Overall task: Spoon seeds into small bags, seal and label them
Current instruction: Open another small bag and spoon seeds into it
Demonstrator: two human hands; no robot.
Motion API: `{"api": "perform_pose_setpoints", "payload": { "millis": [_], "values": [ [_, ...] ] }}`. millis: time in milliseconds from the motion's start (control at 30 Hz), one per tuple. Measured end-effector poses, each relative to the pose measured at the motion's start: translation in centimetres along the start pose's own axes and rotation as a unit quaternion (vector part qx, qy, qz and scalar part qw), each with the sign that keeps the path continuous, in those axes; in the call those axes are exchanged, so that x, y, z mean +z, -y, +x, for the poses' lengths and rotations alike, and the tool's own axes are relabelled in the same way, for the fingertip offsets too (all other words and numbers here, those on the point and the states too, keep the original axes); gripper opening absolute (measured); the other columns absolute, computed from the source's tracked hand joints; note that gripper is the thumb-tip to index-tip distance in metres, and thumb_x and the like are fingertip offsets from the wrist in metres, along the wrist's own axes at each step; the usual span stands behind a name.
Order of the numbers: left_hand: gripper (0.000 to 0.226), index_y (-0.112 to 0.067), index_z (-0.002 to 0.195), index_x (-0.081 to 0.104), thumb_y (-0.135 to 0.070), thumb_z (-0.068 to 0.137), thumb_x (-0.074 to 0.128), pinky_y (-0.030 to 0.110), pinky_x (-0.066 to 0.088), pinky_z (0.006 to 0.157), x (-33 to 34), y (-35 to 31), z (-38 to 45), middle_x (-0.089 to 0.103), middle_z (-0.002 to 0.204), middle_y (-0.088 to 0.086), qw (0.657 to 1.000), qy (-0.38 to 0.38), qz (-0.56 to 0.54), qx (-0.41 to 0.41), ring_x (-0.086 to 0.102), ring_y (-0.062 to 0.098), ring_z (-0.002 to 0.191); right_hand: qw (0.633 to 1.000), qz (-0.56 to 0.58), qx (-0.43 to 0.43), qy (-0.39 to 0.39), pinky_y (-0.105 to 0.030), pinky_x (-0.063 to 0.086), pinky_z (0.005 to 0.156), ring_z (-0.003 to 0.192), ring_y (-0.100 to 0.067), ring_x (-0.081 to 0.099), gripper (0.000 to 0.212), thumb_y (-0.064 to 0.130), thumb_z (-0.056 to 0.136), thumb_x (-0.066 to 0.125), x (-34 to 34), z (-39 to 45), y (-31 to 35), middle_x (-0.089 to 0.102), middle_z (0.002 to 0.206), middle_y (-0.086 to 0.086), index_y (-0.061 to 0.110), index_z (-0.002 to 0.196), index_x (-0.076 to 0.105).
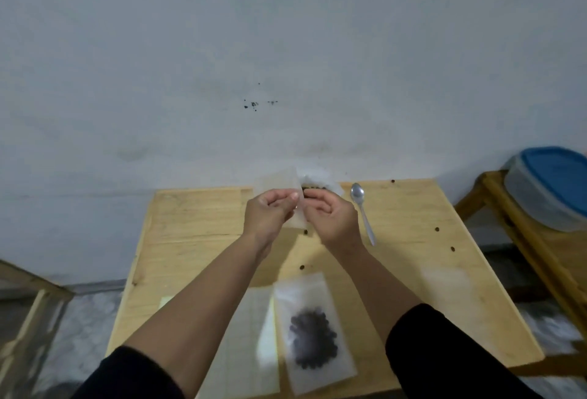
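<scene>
I hold a small, frosted, see-through bag (287,190) above the far edge of the wooden table (197,227), my left hand (270,213) curled with thumb and fingers pinching it, my right hand (330,216) curled at its other edge, though I cannot tell how firmly it grips. Just right of that bag lies a metal spoon (362,208); nearer me lies a filled bag (313,332) of dark seeds, with loose seeds (437,229) scattered about. Beyond the bag is a pale wall (286,49), and far to its right a blue-lidded tub (552,182) sits on a wooden stand.

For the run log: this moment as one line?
both hands: left hand, right hand hold small bag | spoon on table | filled bag near edge
</scene>
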State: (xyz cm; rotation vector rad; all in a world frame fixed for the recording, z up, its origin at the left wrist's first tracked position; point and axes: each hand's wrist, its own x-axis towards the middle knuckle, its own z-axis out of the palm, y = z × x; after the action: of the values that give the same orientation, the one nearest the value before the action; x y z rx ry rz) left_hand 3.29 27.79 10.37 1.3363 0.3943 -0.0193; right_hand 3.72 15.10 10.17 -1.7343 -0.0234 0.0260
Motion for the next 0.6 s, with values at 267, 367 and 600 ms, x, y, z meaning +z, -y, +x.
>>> {"api": "perform_pose_setpoints", "payload": {
  "millis": [267,367,600],
  "values": [
    [0.006,-0.008,0.09,0.07,-0.009,0.088,0.064,0.023,0.055,0.071,2.2,-0.1,1.4,0.072,0.07,-0.003,0.999,0.027,-0.037,-0.024,0.067,0.006,0.068,0.996,0.008,0.005,0.083,-0.019,0.052,0.08,0.09,-0.013,0.067,0.032,0.004,0.079,0.071,-1.6,3.0,-0.2,0.069,0.097,-0.011,0.005,0.109,0.06],
    [0.006,-0.007,0.087,0.069,-0.007,0.088,0.064,0.031,0.054,0.079,3.0,0.2,1.7,0.072,0.076,0.004,0.999,-0.001,-0.043,-0.026,0.067,0.014,0.073,0.996,-0.005,-0.005,0.084,-0.023,0.052,0.085,0.091,-0.013,0.067,0.025,0.003,0.083,0.066,-2.2,3.6,-0.7,0.069,0.096,-0.008,0.009,0.107,0.061],
    [0.009,-0.009,0.093,0.066,-0.014,0.086,0.068,0.03,0.056,0.081,3.4,1.6,2.1,0.065,0.085,0.011,0.998,-0.051,-0.028,-0.017,0.067,0.024,0.095,0.994,-0.084,-0.012,0.063,-0.025,0.054,0.08,0.084,-0.011,0.067,0.013,0.009,0.086,0.064,-3.1,4.8,-1.1,0.07,0.085,0.001,0.009,0.097,0.07]
  ]
}}
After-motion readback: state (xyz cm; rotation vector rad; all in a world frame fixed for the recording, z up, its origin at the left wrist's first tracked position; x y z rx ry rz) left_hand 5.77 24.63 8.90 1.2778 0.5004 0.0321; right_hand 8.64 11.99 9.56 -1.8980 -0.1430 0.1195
